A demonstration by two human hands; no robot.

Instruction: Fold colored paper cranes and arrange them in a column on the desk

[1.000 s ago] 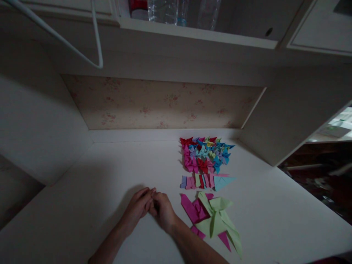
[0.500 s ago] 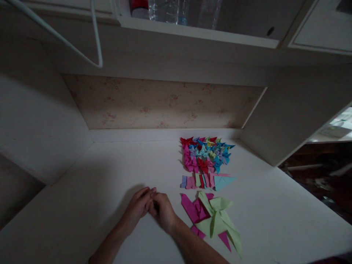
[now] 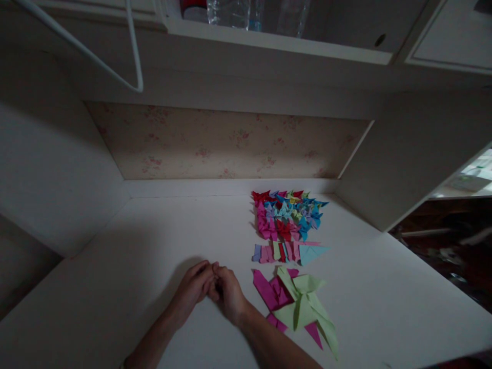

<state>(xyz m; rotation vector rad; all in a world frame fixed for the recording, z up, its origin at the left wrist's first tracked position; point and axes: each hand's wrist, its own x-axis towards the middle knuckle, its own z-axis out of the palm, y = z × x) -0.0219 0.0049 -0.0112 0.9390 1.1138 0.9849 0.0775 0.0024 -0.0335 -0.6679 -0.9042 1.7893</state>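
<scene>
My left hand (image 3: 197, 282) and my right hand (image 3: 229, 292) meet over the white desk, fingertips pressed together and fingers curled. Whatever they may hold is hidden inside the fingers; a faint pinkish spot shows at the tips, too small to name. Right of my right hand lie a large pale green folded paper figure (image 3: 303, 302) and a magenta one (image 3: 272, 292) partly under it. Beyond these is a row of narrow folded paper pieces (image 3: 277, 252), with a light blue folded paper triangle (image 3: 313, 252) at its right end. Farther back sits a cluster of small colourful origami figures (image 3: 286, 215).
The white desk (image 3: 154, 230) is closed in by side panels and a floral back wall (image 3: 230, 143). Overhead, a shelf (image 3: 277, 43) holds clear plastic bottles (image 3: 228, 13). A white cable (image 3: 134, 56) hangs at upper left.
My hands stay joined in almost the same spot, with only a slight shift of the fingers. The paper pieces have not moved.
</scene>
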